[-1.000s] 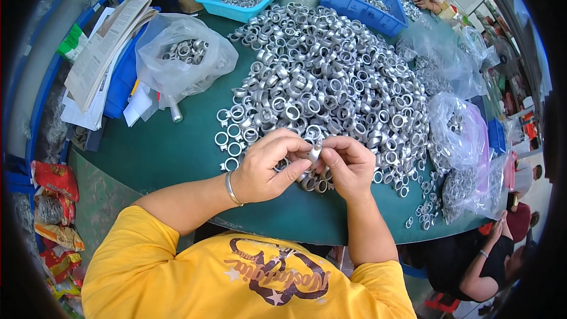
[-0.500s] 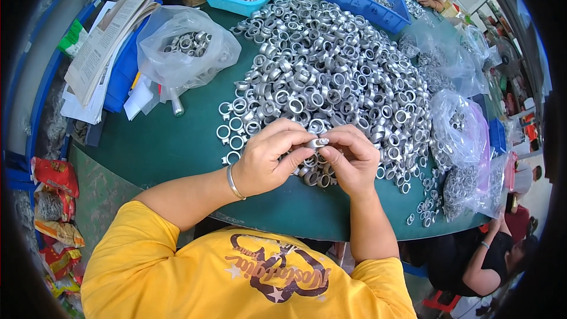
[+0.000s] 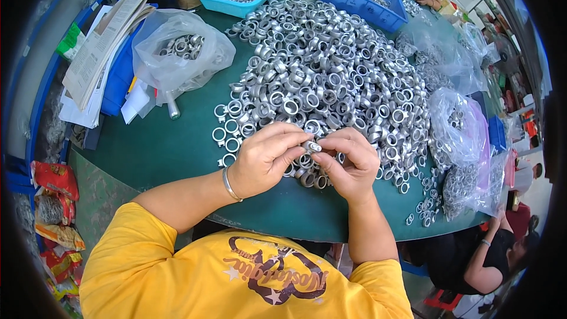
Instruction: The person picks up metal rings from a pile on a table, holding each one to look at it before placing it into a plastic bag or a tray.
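Between my two hands, just over the near edge of a big heap of silvery metal rings [image 3: 336,65], I hold one metal ring [image 3: 312,147] tilted so its flat lug faces up. My left hand [image 3: 266,159] is closed in a pinch on its left side, a bracelet round the wrist. On the other side, my right hand [image 3: 349,162] pinches the same ring between thumb and fingers. The fingers hide part of the ring. More rings lie under and around my fingertips, and a few sit apart from the heap to the left of my left hand.
A plastic bag of rings [image 3: 183,50] stands left on the green table [image 3: 171,153], beside papers [image 3: 97,59]. Behind the heap are a light blue tray [image 3: 242,7] and a darker blue crate [image 3: 363,9]. More bags [image 3: 458,124] lie right. Two other people sit nearby.
The ring between my fingers has turned, so its lug now points more toward me and shows more plainly. My hands have barely shifted; the view has moved slightly.
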Tool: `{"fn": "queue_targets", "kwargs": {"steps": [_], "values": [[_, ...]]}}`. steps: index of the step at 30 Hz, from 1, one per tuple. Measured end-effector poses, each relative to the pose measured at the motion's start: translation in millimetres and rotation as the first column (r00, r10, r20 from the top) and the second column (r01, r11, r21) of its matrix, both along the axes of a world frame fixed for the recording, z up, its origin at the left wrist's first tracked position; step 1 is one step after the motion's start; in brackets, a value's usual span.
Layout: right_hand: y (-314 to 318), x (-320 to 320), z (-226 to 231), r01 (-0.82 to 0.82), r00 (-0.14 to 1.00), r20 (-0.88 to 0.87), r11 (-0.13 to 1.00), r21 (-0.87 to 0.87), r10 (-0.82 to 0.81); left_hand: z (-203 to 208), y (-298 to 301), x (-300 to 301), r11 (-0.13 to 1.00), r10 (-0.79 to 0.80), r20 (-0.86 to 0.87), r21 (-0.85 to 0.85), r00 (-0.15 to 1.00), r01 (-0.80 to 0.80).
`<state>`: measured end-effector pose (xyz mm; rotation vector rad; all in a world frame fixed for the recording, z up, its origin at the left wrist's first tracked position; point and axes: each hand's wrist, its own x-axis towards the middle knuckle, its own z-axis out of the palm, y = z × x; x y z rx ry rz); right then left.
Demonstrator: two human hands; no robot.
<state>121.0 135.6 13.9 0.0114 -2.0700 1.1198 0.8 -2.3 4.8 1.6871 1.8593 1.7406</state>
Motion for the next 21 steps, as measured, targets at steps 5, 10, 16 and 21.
{"fn": "queue_targets", "kwargs": {"steps": [5, 10, 16, 21], "values": [[0.1, 0.9, -0.1, 0.015, 1.0, -0.002, 0.999, 0.037, -0.014, -0.7, 0.3, -0.4, 1.0, -0.026, 0.024, -0.017, 0.999, 0.026], [-0.2, 1.3, -0.8, 0.034, 0.999, -0.002, 0.998, 0.056, -0.034, -1.3, 0.9, 0.3, 1.0, -0.022, 0.05, -0.004, 0.999, 0.022], [-2.2, 0.5, 0.5, 0.023, 1.0, 0.012, 0.999, 0.032, -0.023, -2.4, 0.4, 1.2, 0.999, -0.051, 0.131, 0.002, 0.99, 0.051], [-0.7, -0.2, -0.6, 0.016, 1.0, 0.001, 0.998, 0.056, -0.016, -2.0, 1.0, 2.6, 0.999, -0.046, 0.147, 0.014, 0.988, 0.045]]}}
